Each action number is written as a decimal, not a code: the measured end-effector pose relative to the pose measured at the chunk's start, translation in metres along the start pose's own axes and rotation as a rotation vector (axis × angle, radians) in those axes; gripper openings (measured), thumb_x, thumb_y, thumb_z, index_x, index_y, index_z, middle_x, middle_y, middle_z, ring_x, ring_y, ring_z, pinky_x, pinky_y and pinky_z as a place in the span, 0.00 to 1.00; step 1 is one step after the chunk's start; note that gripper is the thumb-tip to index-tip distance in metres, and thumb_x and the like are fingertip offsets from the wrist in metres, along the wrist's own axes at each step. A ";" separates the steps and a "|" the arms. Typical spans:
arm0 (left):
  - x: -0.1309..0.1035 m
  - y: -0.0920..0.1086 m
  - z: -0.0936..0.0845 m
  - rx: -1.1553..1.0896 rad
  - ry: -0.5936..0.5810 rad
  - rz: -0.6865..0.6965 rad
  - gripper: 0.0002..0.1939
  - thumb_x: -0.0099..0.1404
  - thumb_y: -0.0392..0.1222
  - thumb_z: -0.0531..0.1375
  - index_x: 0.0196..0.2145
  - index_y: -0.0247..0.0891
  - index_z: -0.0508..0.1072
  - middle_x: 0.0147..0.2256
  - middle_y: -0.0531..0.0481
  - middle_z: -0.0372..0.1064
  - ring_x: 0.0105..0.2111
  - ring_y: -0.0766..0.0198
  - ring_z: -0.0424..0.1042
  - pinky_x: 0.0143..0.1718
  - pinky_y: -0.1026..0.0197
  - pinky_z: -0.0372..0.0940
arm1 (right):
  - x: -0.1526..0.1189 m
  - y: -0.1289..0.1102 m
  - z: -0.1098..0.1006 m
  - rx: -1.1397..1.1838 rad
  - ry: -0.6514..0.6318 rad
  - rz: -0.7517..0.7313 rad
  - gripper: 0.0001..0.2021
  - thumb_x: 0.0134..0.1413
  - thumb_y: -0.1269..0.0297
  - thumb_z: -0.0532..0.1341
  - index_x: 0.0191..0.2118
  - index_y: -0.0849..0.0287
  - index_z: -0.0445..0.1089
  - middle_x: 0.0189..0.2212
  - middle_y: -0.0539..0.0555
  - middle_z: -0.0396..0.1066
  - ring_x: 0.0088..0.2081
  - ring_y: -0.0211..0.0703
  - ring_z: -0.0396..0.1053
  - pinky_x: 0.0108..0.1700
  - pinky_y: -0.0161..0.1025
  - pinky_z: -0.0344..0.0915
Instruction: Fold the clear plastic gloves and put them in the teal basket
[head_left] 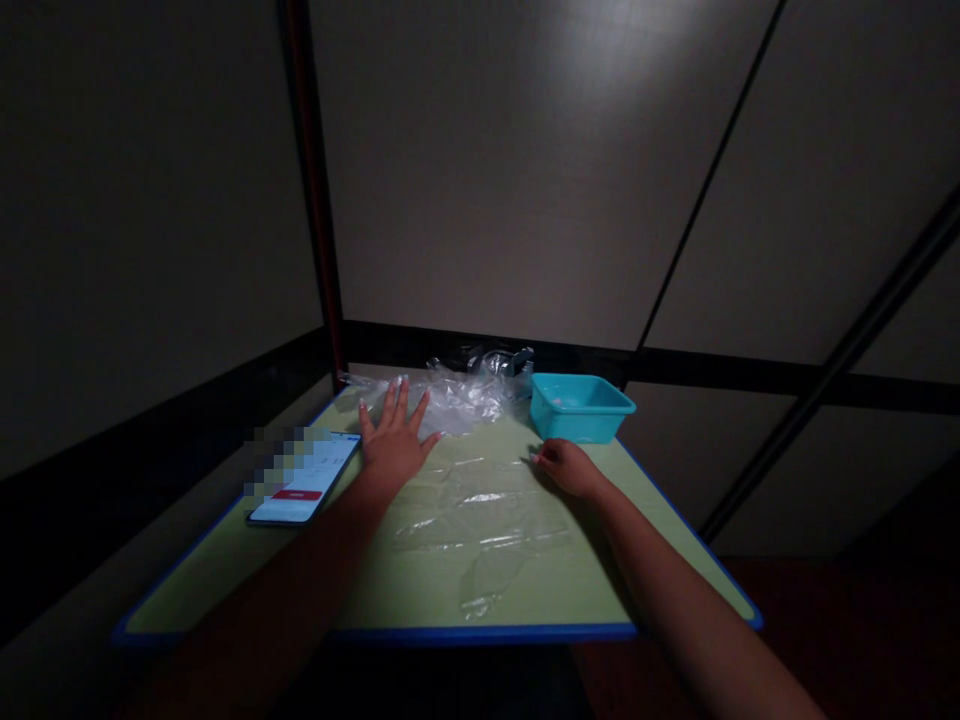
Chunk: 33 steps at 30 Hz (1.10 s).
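Observation:
A clear plastic bag lies spread flat on the green table, between my two arms. My left hand has its fingers stretched wide, palm down, at the bag's far left corner. At the bag's far right corner, my right hand is closed with thumb and fingertips together; what they pinch, if anything, is too small to make out. Beyond my left hand sits a heap of crumpled clear plastic.
A turquoise plastic basin stands at the far right of the table, just past my right hand. A phone with a lit screen lies by the left edge. Panelled walls rise behind and to the left.

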<state>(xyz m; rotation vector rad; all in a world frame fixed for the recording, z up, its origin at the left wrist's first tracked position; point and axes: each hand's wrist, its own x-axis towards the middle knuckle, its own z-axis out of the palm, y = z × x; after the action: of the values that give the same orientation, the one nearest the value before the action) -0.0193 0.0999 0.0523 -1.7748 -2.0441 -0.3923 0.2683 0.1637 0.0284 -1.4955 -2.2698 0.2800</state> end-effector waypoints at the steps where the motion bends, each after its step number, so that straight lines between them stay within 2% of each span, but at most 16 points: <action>1: 0.000 0.000 0.000 0.002 0.009 0.003 0.36 0.63 0.61 0.43 0.64 0.45 0.41 0.65 0.46 0.28 0.64 0.52 0.21 0.56 0.34 0.21 | 0.000 0.000 0.000 0.000 -0.002 0.001 0.12 0.53 0.58 0.57 0.28 0.62 0.69 0.25 0.52 0.69 0.26 0.36 0.61 0.28 0.32 0.52; 8: -0.001 0.002 -0.004 0.006 0.023 0.007 0.35 0.64 0.59 0.44 0.64 0.46 0.40 0.65 0.48 0.29 0.64 0.52 0.21 0.57 0.35 0.22 | -0.001 -0.002 -0.001 -0.006 -0.001 0.015 0.11 0.53 0.59 0.57 0.28 0.61 0.69 0.24 0.52 0.69 0.26 0.36 0.61 0.27 0.32 0.51; 14: -0.001 0.006 -0.014 -0.013 0.031 0.048 0.36 0.63 0.57 0.48 0.64 0.47 0.40 0.66 0.48 0.29 0.64 0.52 0.20 0.57 0.35 0.21 | -0.002 -0.004 -0.002 -0.004 -0.002 0.014 0.11 0.53 0.59 0.58 0.28 0.62 0.69 0.24 0.52 0.68 0.26 0.36 0.61 0.27 0.32 0.51; 20: 0.000 0.013 -0.024 -0.070 0.065 0.209 0.36 0.62 0.51 0.53 0.64 0.46 0.43 0.66 0.46 0.27 0.64 0.49 0.23 0.57 0.35 0.23 | 0.000 -0.001 0.000 -0.005 -0.004 0.004 0.12 0.52 0.57 0.57 0.27 0.62 0.68 0.23 0.51 0.67 0.25 0.36 0.59 0.26 0.32 0.50; 23: -0.001 0.016 -0.023 -0.105 0.082 0.355 0.33 0.62 0.47 0.54 0.63 0.48 0.48 0.66 0.47 0.30 0.64 0.49 0.30 0.59 0.39 0.26 | -0.001 -0.003 -0.001 0.050 0.021 -0.010 0.11 0.53 0.59 0.57 0.26 0.61 0.66 0.23 0.51 0.66 0.25 0.36 0.60 0.27 0.33 0.52; 26: -0.003 0.016 -0.020 -0.161 0.073 0.477 0.30 0.63 0.43 0.53 0.62 0.48 0.52 0.65 0.48 0.36 0.62 0.51 0.42 0.61 0.46 0.35 | -0.002 -0.009 -0.004 0.194 0.139 -0.077 0.11 0.53 0.59 0.56 0.28 0.61 0.65 0.24 0.51 0.66 0.27 0.38 0.61 0.29 0.34 0.54; 28: -0.005 0.015 -0.018 -0.250 0.049 0.500 0.28 0.64 0.41 0.52 0.61 0.47 0.53 0.63 0.47 0.45 0.59 0.53 0.50 0.59 0.51 0.44 | -0.002 -0.013 -0.007 0.353 0.214 -0.119 0.12 0.52 0.56 0.56 0.28 0.60 0.64 0.23 0.51 0.64 0.27 0.38 0.61 0.30 0.35 0.55; 31: -0.004 0.013 -0.009 -0.532 0.014 0.418 0.28 0.62 0.42 0.53 0.60 0.43 0.56 0.53 0.45 0.60 0.50 0.57 0.62 0.52 0.56 0.57 | -0.001 -0.015 -0.017 0.743 0.232 -0.086 0.15 0.48 0.52 0.59 0.24 0.58 0.58 0.18 0.46 0.56 0.21 0.34 0.54 0.24 0.33 0.51; 33: -0.002 0.012 -0.002 -0.829 -0.001 0.287 0.26 0.59 0.43 0.56 0.56 0.40 0.61 0.43 0.47 0.66 0.40 0.61 0.67 0.42 0.59 0.62 | -0.002 -0.012 -0.030 1.085 0.224 -0.021 0.18 0.47 0.52 0.60 0.21 0.56 0.51 0.14 0.42 0.47 0.17 0.31 0.46 0.20 0.32 0.46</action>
<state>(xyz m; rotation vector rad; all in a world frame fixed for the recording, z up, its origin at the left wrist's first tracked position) -0.0074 0.0995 0.0525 -2.4653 -1.6854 -1.2765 0.2725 0.1552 0.0588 -0.8418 -1.4849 1.0603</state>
